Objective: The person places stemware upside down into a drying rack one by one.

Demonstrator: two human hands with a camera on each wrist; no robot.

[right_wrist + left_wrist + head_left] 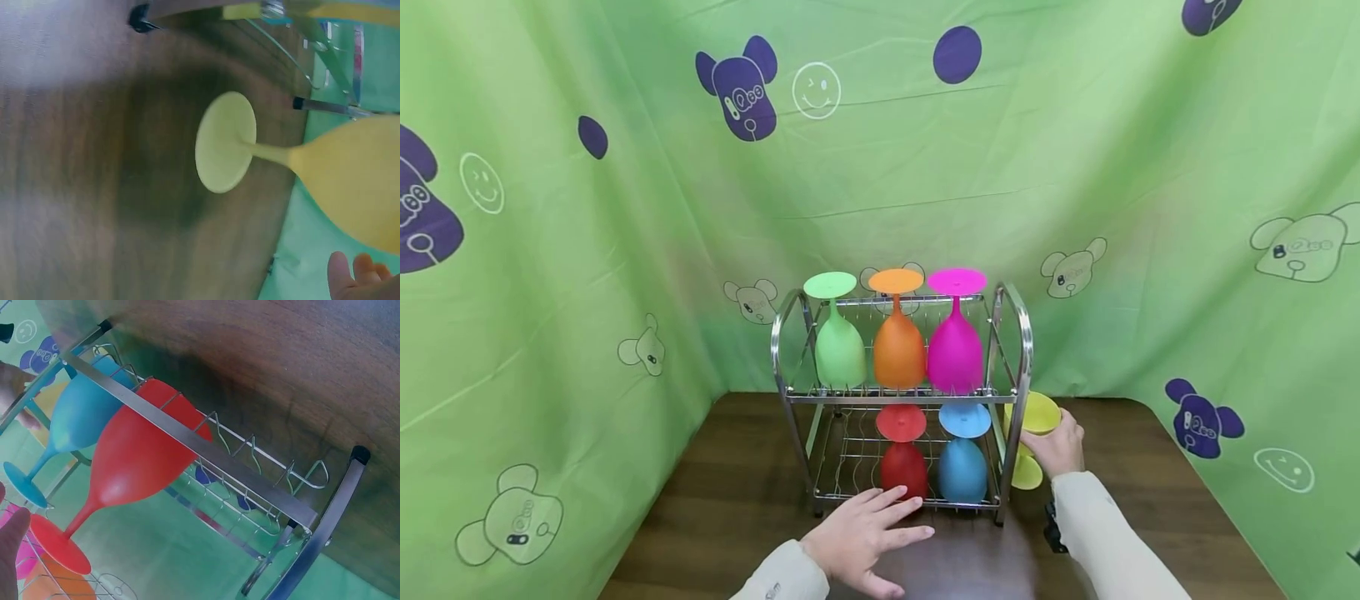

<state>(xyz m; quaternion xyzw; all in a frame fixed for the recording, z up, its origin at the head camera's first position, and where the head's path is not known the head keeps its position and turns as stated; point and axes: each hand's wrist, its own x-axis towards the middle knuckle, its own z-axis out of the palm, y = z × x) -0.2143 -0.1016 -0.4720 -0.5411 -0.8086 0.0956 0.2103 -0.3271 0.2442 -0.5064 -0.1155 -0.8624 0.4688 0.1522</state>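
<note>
My right hand (1062, 446) grips the bowl of a yellow goblet (1032, 412) just right of the metal rack. The goblet stands upright, mouth up; its round foot (226, 142) shows over the wooden table in the right wrist view. In front of the lower tier is my left hand (868, 540), fingers spread and holding nothing. Nearest to it is a red goblet (140, 453), upside down in the rack; whether they touch I cannot tell. To the red one's right, a blue goblet (963, 471) is also upside down.
The two-tier wire rack (901, 399) stands on a brown table (730, 467). Its upper tier bears upside-down light green (840, 350), orange (898, 350) and magenta (955, 350) goblets. Green printed cloth (880, 183) hangs behind and at both sides.
</note>
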